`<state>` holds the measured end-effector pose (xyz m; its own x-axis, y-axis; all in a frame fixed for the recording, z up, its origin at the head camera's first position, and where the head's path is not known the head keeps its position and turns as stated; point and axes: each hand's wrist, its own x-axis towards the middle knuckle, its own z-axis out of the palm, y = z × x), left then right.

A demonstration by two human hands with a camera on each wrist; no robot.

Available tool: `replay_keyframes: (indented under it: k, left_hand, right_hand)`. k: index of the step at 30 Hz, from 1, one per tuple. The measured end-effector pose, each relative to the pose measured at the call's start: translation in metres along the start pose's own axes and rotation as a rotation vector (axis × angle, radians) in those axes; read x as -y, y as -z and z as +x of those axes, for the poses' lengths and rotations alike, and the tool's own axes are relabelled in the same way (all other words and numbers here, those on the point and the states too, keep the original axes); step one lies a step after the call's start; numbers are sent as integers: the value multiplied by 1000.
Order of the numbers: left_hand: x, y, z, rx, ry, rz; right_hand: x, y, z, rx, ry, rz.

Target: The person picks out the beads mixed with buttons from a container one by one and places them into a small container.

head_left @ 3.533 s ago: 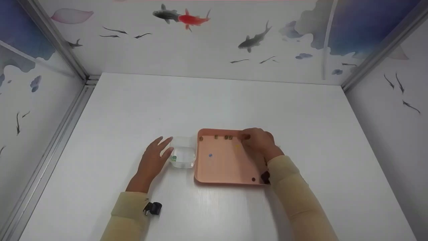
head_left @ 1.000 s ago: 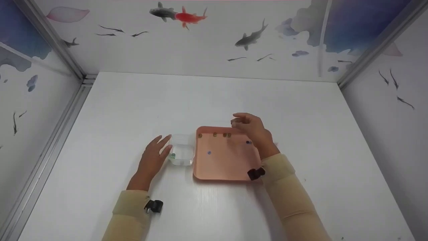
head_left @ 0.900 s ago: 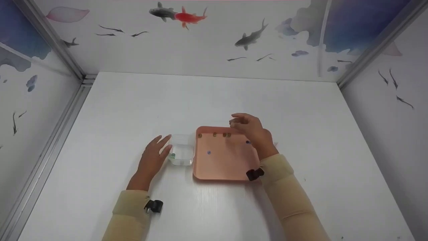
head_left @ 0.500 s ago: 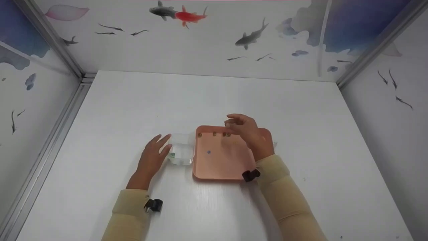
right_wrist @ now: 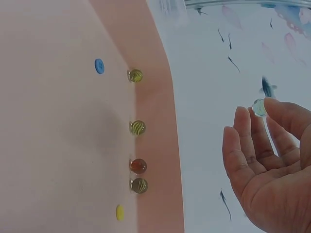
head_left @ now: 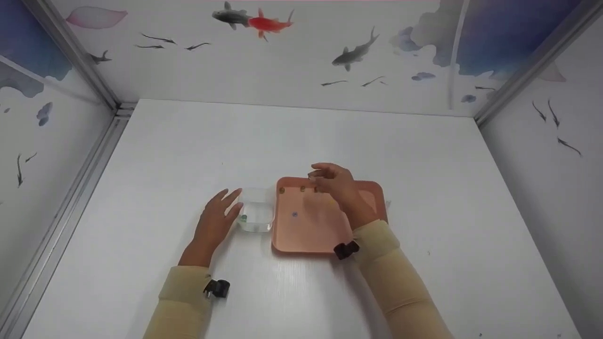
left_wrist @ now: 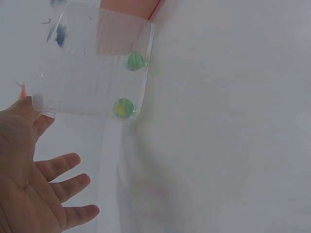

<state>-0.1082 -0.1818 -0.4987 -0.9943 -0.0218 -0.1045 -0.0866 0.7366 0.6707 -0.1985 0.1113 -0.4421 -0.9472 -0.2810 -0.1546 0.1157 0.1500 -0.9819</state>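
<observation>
In the head view my right hand is over the far rim of the pink tray. The right wrist view shows its thumb and a finger pinching a clear green-tinted marble. Along the tray's far wall lie a yellow-green marble, a striped marble, a reddish-brown marble and a dark striped marble. My left hand, fingers spread, touches the clear plastic box at its left side with thumb and index finger. Inside the box sit two green marbles, one yellowish.
A blue button and a yellow button lie on the tray floor. The box stands against the tray's left side. White table surrounds both, bounded by patterned panels at the back and sides.
My right hand has risen from the tray's far right part with the marble and moved left along the far rim. The left hand stays at the box.
</observation>
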Motion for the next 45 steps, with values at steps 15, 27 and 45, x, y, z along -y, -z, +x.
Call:
replay_keyframes:
  k: [15,27,45]
  left_hand:
    - [1,-1,0,-15,-11,-9]
    - [3,-2,-3,-6,8,-4]
    - [-2,0,0,-7,1,-25]
  right_hand:
    - [-6,-28,1,75,-25,-33]
    - [-7,-47,0,89,-50,-95]
    - [-2,-67,0,136,4,-164]
